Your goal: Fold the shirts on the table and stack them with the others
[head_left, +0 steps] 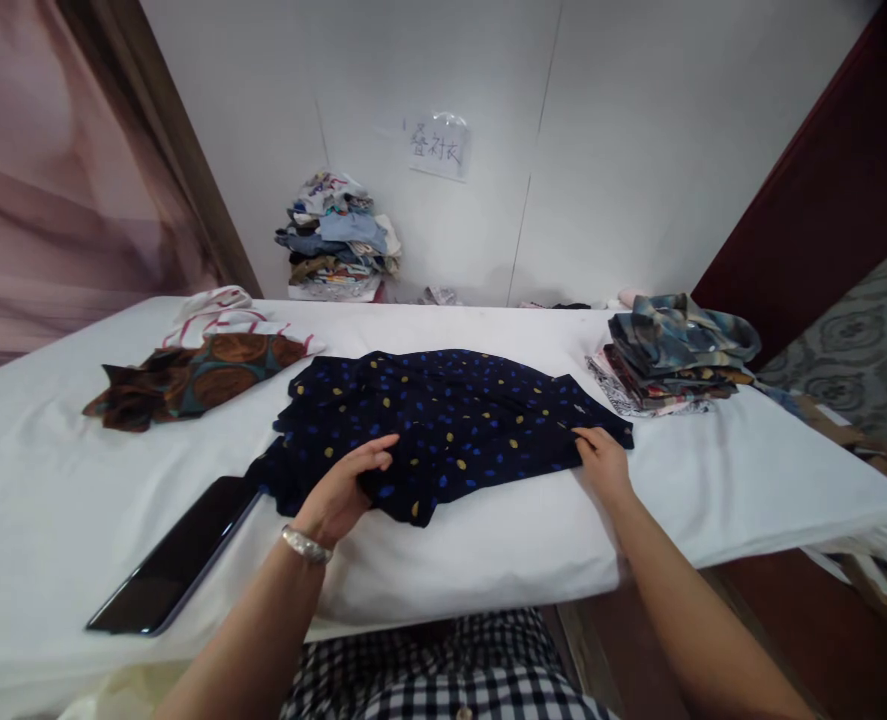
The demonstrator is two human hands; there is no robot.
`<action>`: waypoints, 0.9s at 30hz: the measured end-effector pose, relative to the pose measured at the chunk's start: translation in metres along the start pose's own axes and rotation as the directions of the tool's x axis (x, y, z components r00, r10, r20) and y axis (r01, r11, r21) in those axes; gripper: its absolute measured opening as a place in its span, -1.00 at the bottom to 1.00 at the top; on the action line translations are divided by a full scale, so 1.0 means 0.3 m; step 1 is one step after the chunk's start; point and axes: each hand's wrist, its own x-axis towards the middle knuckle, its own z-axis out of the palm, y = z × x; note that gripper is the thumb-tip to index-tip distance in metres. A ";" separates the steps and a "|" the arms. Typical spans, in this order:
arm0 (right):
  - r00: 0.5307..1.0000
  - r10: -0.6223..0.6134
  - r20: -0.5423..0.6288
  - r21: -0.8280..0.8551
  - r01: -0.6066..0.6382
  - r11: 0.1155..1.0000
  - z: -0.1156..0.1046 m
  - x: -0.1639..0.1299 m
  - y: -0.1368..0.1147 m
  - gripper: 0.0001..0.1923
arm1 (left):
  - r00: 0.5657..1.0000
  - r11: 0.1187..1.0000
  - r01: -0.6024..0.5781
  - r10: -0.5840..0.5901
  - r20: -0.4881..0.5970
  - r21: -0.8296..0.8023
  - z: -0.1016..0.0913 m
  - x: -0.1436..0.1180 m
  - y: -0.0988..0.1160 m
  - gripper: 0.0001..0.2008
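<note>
A dark blue shirt (450,425) with blue and yellow dots lies spread across the middle of the white table (750,480), its lower hem close to the near edge. The left hand (342,490) rests on the shirt's near left part, fingers curled together and gripping a fold of the cloth; a bracelet (306,545) sits on that wrist. The right hand (603,462) lies at the shirt's near right corner, fingers together and pressing the hem flat against the table. A dark phone (177,560) lies near the near left corner, its top end touching the shirt's left edge. Toward the far left sit a brown patterned garment (188,380) and, behind it, a striped one (218,310). A folded stack (675,355) stands at the far right edge. Another pile of clothes (338,240) rests against the wall beyond the far edge, beside a paper sign (437,145).
</note>
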 end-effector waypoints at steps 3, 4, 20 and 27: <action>0.984 0.140 -0.107 0.181 -0.119 0.976 -0.010 0.003 0.009 -0.65 | 0.972 0.972 -0.235 0.235 0.017 -0.017 0.034 0.030 0.105 -0.74; 0.976 0.174 -0.131 0.223 -0.142 0.964 -0.013 0.003 0.008 -0.64 | 0.939 0.937 -0.344 0.345 0.011 -0.058 0.052 0.038 0.155 -0.74; 0.996 0.033 -0.084 0.094 -0.025 0.995 -0.008 -0.014 0.014 -0.66 | 0.643 0.311 -0.094 0.744 -0.181 0.946 -0.179 -0.048 -0.004 -0.73; 0.992 0.087 -0.090 0.175 -0.071 0.982 -0.013 -0.024 0.002 -0.64 | 0.644 -0.234 -0.474 0.566 0.515 0.849 -0.081 0.121 0.110 -0.64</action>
